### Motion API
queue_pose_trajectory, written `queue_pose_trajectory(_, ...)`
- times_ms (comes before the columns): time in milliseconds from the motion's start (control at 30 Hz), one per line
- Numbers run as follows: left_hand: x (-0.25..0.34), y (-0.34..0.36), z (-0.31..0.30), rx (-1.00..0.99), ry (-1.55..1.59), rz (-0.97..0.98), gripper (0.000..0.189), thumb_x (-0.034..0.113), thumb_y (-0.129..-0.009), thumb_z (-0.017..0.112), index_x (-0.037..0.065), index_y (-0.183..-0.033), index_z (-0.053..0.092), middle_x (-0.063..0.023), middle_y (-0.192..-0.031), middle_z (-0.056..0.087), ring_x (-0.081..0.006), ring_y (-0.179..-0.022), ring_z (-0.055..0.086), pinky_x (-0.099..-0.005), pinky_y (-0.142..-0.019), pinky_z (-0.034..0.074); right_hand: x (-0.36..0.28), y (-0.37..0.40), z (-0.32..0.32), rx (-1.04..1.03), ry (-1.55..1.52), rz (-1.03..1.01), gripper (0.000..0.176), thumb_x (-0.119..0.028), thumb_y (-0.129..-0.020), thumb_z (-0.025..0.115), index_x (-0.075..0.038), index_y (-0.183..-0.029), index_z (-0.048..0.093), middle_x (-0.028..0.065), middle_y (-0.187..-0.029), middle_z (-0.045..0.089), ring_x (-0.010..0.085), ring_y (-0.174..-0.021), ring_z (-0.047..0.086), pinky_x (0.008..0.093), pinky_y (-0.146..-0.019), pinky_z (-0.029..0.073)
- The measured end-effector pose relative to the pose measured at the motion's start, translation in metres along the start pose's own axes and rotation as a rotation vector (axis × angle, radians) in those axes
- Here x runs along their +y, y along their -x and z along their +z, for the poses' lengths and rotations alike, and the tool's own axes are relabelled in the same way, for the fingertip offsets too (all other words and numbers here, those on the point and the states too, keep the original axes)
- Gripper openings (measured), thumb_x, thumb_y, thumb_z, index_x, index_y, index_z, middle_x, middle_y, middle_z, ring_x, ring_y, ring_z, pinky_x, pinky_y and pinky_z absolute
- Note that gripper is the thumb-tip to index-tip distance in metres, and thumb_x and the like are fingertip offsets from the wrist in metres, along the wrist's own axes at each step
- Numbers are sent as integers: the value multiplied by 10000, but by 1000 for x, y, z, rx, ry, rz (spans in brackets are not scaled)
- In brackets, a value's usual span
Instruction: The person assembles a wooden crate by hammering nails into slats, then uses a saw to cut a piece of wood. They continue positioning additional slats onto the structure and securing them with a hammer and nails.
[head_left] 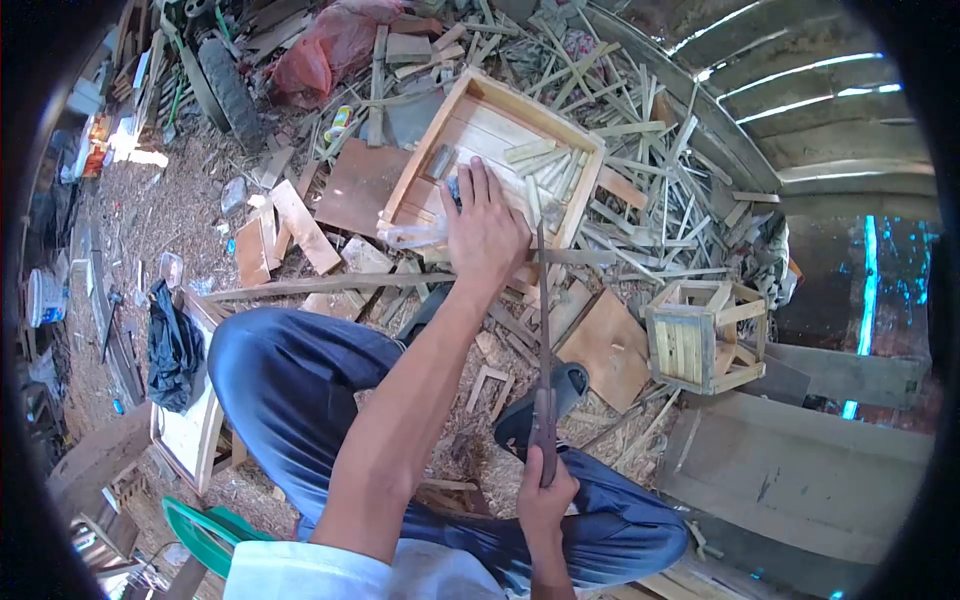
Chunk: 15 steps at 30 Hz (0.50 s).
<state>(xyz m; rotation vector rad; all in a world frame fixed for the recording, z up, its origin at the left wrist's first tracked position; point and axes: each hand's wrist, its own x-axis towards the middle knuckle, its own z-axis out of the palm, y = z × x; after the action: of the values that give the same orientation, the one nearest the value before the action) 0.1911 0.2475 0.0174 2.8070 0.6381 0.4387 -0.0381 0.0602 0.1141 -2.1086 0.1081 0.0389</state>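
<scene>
My right hand (pixel 547 490) is closed round the handle of a handsaw (pixel 545 340), its long narrow blade pointing away from me. The blade's far part crosses a thin wood strip (pixel 585 257) beside my left hand (pixel 487 235). That left hand lies palm down with fingers stretched out, over the near side of a shallow wooden tray (pixel 430 145). Whatever is under the palm is hidden. Inside the tray are several short cut wood sticks (pixel 555 170), a small grey block (pixel 440 162) and a clear plastic bag (pixel 415 236), partly behind my hand.
A heap of thin offcuts (pixel 650 200) lies beyond and right of the tray. At the right stands a small wooden frame box (pixel 680 345). Brown board pieces (pixel 610 350) and shavings cover the ground. A black bag (pixel 172 345) and a green plastic item (pixel 205 535) are at left.
</scene>
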Motion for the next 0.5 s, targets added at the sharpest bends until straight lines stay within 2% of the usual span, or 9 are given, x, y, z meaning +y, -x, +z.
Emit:
queue_pose_trajectory(33,-1,2,1,5,-7,3,555,242,-908,412,-83,-1354,461,-203,-1456,428,-335,-1377,368,-524,-1129,266,-1,-5,0,-13,46,3,239,-200,-932,621,35,-938,665,187,-656,607,195,-552,619,359,-538,466)
queue_pose_trajectory(67,2,8,0,-1,-10,22,557,245,-906,413,-83,-1355,462,-204,-1457,428,-333,-1379,368,-518,-1130,267,-2,-28,11,-4,57,24,239,-200,-932,621,35,-938,665,187,-656,607,195,-552,619,359,-538,466)
queue_pose_trajectory(133,3,10,-2,5,-20,33,559,246,-904,416,-83,-1353,463,-204,-1453,434,-333,-1373,376,-512,-1131,270,0,-84,33,-185,221,86,220,-165,-929,614,44,-972,668,177,-645,610,174,-580,635,344,-567,489)
queue_pose_trajectory(233,-1,0,-4,-13,-29,38,558,250,-906,413,-82,-1352,465,-200,-1456,432,-331,-1375,374,-511,-1133,267,-13,-66,28,-163,190,90,234,-182,-932,608,37,-979,676,171,-627,601,181,-581,641,339,-577,496)
queue_pose_trajectory(300,2,4,1,6,-19,23,556,251,-908,410,-83,-1349,466,-203,-1451,436,-334,-1366,385,-510,-1133,267,6,-8,4,-82,69,116,283,-250,-939,603,25,-935,671,187,-608,567,236,-562,640,356,-556,484)
queue_pose_trajectory(400,2,7,1,4,-13,31,557,252,-909,405,-84,-1350,465,-207,-1450,435,-337,-1367,382,-510,-1136,261,1,-12,1,-70,117,92,292,-262,-939,602,22,-933,671,193,-617,569,237,-550,630,363,-551,480)
queue_pose_trajectory(433,3,7,1,18,7,24,558,244,-900,414,-86,-1347,466,-209,-1449,435,-338,-1365,384,-512,-1135,260,-10,-40,13,-109,209,207,284,-251,-939,600,23,-927,671,193,-622,576,244,-537,622,374,-550,481)
queue_pose_trajectory(500,1,6,-1,13,14,30,559,243,-895,420,-86,-1344,469,-209,-1450,432,-337,-1366,381,-512,-1134,261,-4,-84,35,-134,210,155,282,-249,-940,598,22,-921,672,193,-620,576,248,-534,621,376,-551,481)
